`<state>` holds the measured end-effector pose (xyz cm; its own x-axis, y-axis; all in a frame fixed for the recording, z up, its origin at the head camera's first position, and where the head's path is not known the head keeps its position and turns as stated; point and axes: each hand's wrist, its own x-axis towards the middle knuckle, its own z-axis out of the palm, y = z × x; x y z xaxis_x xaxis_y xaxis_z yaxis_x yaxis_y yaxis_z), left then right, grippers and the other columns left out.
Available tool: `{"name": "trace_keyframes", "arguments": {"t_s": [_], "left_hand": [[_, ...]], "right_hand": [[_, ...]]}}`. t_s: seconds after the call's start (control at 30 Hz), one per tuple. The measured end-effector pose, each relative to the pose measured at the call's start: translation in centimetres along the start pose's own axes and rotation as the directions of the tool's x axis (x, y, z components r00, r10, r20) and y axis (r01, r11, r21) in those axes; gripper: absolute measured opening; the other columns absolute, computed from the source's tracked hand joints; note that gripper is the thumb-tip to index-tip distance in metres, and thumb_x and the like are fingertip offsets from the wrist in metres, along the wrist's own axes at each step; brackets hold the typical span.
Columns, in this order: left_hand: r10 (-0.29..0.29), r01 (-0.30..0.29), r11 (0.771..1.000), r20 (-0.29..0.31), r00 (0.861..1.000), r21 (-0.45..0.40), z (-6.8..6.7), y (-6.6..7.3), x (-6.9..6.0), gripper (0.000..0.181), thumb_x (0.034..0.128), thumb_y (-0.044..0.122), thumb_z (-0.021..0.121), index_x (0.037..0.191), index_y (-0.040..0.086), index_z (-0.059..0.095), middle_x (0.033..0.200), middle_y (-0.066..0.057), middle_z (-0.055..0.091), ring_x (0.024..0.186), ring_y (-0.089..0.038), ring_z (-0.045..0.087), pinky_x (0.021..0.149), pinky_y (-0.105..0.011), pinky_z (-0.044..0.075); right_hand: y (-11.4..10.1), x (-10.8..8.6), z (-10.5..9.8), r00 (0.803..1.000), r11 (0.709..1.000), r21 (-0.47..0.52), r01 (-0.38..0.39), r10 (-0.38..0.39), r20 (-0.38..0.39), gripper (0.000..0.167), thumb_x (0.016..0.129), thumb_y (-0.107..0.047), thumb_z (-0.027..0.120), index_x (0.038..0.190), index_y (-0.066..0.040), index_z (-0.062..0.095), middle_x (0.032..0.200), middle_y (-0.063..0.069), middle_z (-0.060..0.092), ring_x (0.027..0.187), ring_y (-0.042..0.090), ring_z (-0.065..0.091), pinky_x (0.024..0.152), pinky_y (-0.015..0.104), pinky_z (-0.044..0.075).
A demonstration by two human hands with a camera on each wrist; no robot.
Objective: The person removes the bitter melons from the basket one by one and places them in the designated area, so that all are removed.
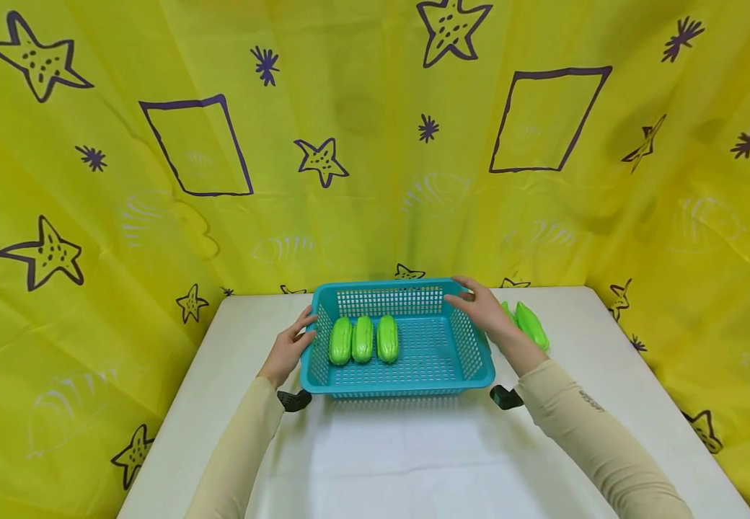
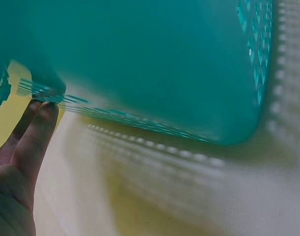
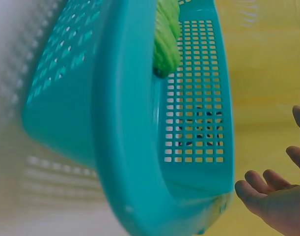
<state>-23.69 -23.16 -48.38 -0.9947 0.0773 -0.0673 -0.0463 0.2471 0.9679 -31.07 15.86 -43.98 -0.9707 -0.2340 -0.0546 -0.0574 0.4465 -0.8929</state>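
Basket (image 1: 396, 387): 1 | green gourds (image 1: 363, 339) inside: 3 | left hand (image 1: 288, 349): straight-fingered, touching it | right hand (image 1: 484, 308): released

A short line of small dark lettering (image 1: 591, 401) stands on the beige sleeve (image 1: 615, 454) of the person's right arm, as the head view shows. It sits on the forearm, a little up from the cuff, and runs lengthwise along the cloth. It looks like a single word, but the letters are too small and blurred to read for certain.
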Motion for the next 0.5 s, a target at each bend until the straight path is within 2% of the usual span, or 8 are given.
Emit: {"name": "trace_keyframes", "arguments": {"t_s": [0.2, 0.33, 0.5], "left_hand": [[0.008, -0.008, 1.0, 0.002, 1.0, -0.002, 0.1, 0.0, 0.0, 0.048, 0.1026, 0.012, 0.05, 0.149, 0.003, 0.039, 0.163, 0.002, 0.016, 0.141, -0.042, 0.029, 0.113, -0.051, 0.03], [0.015, -0.014, 1.0, 0.006, 1.0, -0.003, 0.0, -0.1, 0.1, 0.049, 0.1028, 0.012, 0.05, 0.149, 0.002, 0.038, 0.163, 0.001, 0.015, 0.141, -0.042, 0.029, 0.113, -0.05, 0.031], [0.029, -0.029, 0.999, -0.001, 1.0, -0.015, 0.0, -1.3, 0.8, 0.048, 0.1029, 0.012, 0.05, 0.149, 0.002, 0.039, 0.163, 0.003, 0.015, 0.141, -0.043, 0.028, 0.113, -0.052, 0.029]], "right_hand": [[0.2, 0.5, 0.9, 0.999, 0.999, -0.024, 0.033, -0.033, 0.016, 0.065, 0.098, -0.029, 0.06, 0.152, -0.007, 0.032, 0.154, 0.024, 0.029, 0.138, 0.045, 0.031, 0.104, 0.063, 0.035], [0.2, 1.1, 1.5, 0.999, 1.0, 0.002, 0.015, -0.015, 0.034, 0.065, 0.098, -0.032, 0.06, 0.153, -0.009, 0.032, 0.156, 0.022, 0.027, 0.139, 0.043, 0.032, 0.105, 0.061, 0.035], [0.0, 2.0, 2.3, 0.999, 1.0, 0.025, -0.006, 0.005, 0.043, 0.069, 0.096, -0.035, 0.062, 0.153, -0.008, 0.032, 0.157, 0.019, 0.025, 0.137, 0.042, 0.034, 0.105, 0.058, 0.036]]}}
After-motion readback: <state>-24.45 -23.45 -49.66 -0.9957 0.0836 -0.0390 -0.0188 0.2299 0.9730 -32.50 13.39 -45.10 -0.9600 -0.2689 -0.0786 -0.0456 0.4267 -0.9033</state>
